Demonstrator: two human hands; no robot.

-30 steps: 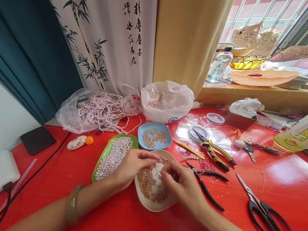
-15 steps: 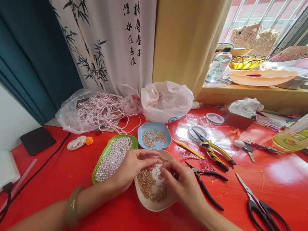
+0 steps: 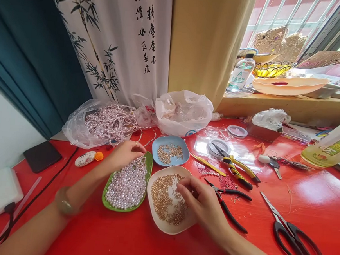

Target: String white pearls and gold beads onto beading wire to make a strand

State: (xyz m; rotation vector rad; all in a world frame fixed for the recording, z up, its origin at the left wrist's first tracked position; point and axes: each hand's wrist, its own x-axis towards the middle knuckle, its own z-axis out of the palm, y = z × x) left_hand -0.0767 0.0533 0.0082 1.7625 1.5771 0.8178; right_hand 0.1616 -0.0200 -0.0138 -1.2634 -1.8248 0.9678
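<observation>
My left hand (image 3: 126,154), fingertips drawn together, is over the far end of a green tray (image 3: 116,207) heaped with pearly white beads (image 3: 127,185). Whatever its fingers may hold is too small to see. Above the right part of a white tray (image 3: 170,229) is my right hand (image 3: 199,196), thumb and fingers pinched; anything between them is hidden. Small gold beads (image 3: 161,195) lie spread in that white tray. Behind it sits a blue dish (image 3: 172,138) with more gold pieces (image 3: 168,154).
Black-handled pliers (image 3: 230,203), yellow-and-black pliers (image 3: 234,168), yellow tweezers (image 3: 208,164) and scissors (image 3: 291,231) lie to the right. Bead strands (image 3: 108,122) and a white plastic bag (image 3: 185,115) stand at the back. A cable (image 3: 46,186) crosses the left side.
My left hand has moved left and back, from beside my right hand over the white tray to the far end of the green tray. The right hand stays nearly still.
</observation>
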